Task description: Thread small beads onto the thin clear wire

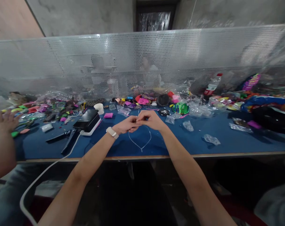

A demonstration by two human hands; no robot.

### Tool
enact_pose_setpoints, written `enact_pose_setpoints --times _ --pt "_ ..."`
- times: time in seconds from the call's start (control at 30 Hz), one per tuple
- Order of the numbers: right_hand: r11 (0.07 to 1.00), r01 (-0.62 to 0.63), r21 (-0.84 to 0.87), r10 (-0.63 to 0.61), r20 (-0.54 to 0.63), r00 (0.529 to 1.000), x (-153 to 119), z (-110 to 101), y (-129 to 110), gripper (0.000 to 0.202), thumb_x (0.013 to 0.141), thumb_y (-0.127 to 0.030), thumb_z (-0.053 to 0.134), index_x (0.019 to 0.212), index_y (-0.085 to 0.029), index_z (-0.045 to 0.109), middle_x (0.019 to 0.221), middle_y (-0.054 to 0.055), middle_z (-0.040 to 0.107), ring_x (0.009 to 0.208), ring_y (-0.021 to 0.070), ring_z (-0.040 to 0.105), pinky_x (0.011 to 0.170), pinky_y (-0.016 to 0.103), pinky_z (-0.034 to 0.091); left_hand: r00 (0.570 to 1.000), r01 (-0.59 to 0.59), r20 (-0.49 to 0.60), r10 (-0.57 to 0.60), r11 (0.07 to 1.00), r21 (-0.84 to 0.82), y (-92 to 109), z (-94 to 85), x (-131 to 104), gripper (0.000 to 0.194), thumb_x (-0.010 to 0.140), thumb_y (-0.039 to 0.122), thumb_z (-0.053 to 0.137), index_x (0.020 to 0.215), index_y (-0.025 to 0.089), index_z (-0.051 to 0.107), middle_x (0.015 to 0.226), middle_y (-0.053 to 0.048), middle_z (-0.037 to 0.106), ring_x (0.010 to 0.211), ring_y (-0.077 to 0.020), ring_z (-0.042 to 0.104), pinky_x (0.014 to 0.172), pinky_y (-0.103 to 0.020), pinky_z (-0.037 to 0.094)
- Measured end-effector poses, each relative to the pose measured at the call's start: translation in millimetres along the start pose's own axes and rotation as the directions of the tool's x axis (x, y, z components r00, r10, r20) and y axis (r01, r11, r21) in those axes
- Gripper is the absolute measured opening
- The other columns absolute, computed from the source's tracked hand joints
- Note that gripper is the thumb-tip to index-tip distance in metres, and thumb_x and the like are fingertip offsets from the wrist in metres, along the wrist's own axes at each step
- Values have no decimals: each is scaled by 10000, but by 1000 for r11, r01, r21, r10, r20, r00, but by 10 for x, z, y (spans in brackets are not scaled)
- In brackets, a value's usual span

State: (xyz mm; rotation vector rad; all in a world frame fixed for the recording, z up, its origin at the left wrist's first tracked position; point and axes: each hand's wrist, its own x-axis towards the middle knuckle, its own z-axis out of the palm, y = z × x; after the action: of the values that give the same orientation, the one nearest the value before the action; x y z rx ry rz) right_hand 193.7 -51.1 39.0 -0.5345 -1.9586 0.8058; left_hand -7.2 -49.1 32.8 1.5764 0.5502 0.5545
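My left hand [126,125] and my right hand [150,119] meet above the front half of the blue table, their fingertips pinched together. Between them they grip a thin pale cord [150,138]. It hangs below my fingers in a loop that comes to a small knot-like point at the bottom. One fine strand rises above the fingertips. The exact spot where the cord is pinched is hidden by my fingers. A white band circles my left wrist. Closest to my left hand lies a small pink packet [108,115].
Left on the blue table [123,147] are a black-and-white device [87,121] with a white cable, scissors [59,137] and a white cup [99,108]. Colourful pieces and clear bags line the perforated metal screen [123,56]. A bottle [213,85] stands right. Another person's hand [7,121] is far left.
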Motion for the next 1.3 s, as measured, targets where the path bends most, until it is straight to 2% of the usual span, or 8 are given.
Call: enact_pose_setpoints --times 0.1,0.23,0.43,0.6,0.7,1.0,1.2,1.3 --pt "992 -42 123 61 -160 985 17 -1 55 353 822 -498 893 784 -201 707 798 21 729 680 145 640 614 278 495 993 -89 -83 86 996 -30 16 26 19 347 905 456 802 933 197 572 545 118 381 390 -33 317 384 -176 258" --pt "960 -107 259 174 -253 952 52 9 114 459 750 -557 930 753 -204 636 751 21 755 594 130 620 547 262 498 961 -196 -195 198 980 29 -47 4 70 390 893 496 812 893 203 554 551 120 396 390 -33 330 390 -182 282" --pt "891 -92 444 290 -403 868 108 29 171 531 649 -578 979 740 -220 598 706 -20 733 566 118 645 552 252 558 881 -293 -297 369 917 269 -96 -36 89 352 948 509 747 889 191 608 548 89 470 425 -50 401 453 -198 331" --pt "869 -67 491 313 -438 843 114 5 172 542 656 -575 975 751 -234 565 738 -25 735 611 121 679 572 241 578 796 -346 -364 483 858 380 -62 -18 92 344 950 511 737 889 180 665 593 57 515 482 -71 440 503 -220 360" --pt "889 -86 451 301 -431 851 105 -9 168 534 674 -588 962 778 -235 576 756 -21 737 618 133 697 566 252 585 777 -330 -383 499 842 428 -72 2 114 356 928 517 755 860 177 675 604 47 533 488 -74 441 514 -224 364" --pt "966 -110 234 211 -463 861 84 4 160 469 718 -600 926 796 -216 669 679 -10 683 544 137 638 500 262 531 859 -229 -399 320 938 259 -168 13 182 420 854 573 811 905 158 772 556 28 572 440 -91 479 471 -244 404" --pt "968 -243 -71 210 -310 927 23 -7 150 456 884 -646 753 810 -200 694 688 7 688 498 146 606 488 278 470 739 -238 -548 392 913 331 -165 -35 196 385 842 552 813 793 176 743 509 30 562 448 -102 484 482 -242 384" --pt "943 -227 -243 160 -267 950 8 22 131 463 985 -607 631 774 -198 673 652 3 665 508 147 578 560 288 466 720 -237 -590 365 929 285 -167 -67 201 392 810 543 834 756 175 711 494 31 548 443 -101 480 477 -239 365"
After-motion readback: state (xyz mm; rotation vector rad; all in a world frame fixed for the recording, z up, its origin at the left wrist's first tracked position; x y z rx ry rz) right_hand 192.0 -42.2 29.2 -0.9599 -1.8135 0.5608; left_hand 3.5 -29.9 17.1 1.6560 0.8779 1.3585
